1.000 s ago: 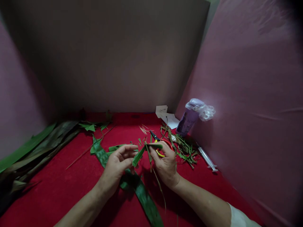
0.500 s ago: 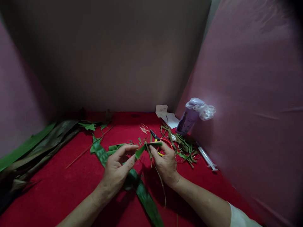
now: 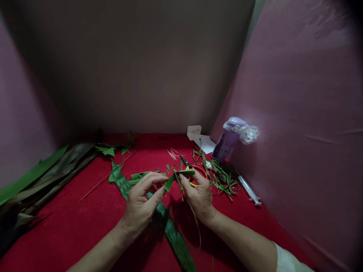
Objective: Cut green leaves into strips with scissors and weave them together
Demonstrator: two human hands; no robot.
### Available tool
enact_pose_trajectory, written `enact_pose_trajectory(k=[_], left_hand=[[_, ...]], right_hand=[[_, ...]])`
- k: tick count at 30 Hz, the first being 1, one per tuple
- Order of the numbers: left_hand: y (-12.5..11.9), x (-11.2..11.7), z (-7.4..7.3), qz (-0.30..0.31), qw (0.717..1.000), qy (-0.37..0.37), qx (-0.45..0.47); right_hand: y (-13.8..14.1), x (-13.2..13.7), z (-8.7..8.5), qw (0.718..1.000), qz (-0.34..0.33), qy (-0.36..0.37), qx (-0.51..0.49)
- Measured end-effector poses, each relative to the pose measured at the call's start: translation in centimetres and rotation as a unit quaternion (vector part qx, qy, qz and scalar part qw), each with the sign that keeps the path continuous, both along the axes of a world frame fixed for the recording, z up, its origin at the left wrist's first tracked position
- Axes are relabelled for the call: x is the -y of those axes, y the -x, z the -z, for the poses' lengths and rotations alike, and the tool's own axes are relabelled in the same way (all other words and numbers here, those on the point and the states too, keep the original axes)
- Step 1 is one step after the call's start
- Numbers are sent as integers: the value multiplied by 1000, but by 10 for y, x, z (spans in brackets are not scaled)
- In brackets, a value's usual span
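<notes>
A folded green leaf piece is held up between my two hands above the red cloth. My right hand pinches its middle and right end, together with a thin dry brown strip that dangles below. The thumb and forefinger of my left hand close at the leaf's left edge. Below my hands a long dark green leaf strip runs diagonally across the cloth. Just behind my right hand lie scissors with red and yellow handles, partly hidden by it.
Toothpicks and cut leaf pieces lie behind my hands. To the right are a heap of dry trimmings, a syringe, a purple bottle in plastic wrap and white paper. Long leaves lie left, beside a thin stick.
My left thumb and forefinger have come closer together at the leaf's left edge, and that end has shifted slightly right. My right hand keeps its hold almost unmoved.
</notes>
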State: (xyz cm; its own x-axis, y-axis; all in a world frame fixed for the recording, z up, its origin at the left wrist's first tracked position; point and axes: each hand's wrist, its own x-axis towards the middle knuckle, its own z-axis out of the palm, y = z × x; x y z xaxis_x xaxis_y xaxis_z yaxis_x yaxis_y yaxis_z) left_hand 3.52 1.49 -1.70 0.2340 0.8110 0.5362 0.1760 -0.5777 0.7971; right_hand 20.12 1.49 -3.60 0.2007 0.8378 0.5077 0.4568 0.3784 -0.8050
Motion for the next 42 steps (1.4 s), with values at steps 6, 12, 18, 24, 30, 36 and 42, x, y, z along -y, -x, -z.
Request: enact_pose_trajectory(k=[6, 12, 18, 24, 30, 36, 42], left_hand=[[-1, 1, -1, -11, 999, -29, -11], [-2, 1, -2, -48, 995, -79, -40], [-1, -1, 0, -67, 993, -90, -34], [1, 1, 2, -83, 989, -115, -28], [0, 1, 1, -85, 990, -108, -15], [1, 3, 0, -78, 989, -122, -28], [0, 4, 0, -58, 993, -100, -22]], right_hand=[[0, 0, 1, 1000, -6, 3, -3], [1, 2, 1, 1000, -15, 10, -6], [1, 1, 4, 999, -33, 18, 2], [2, 2, 0, 998, -40, -3, 38], [2, 4, -3, 997, -49, -18, 52], [1, 3, -3, 996, -58, -28, 58], [1, 4, -3, 996, -58, -42, 61]])
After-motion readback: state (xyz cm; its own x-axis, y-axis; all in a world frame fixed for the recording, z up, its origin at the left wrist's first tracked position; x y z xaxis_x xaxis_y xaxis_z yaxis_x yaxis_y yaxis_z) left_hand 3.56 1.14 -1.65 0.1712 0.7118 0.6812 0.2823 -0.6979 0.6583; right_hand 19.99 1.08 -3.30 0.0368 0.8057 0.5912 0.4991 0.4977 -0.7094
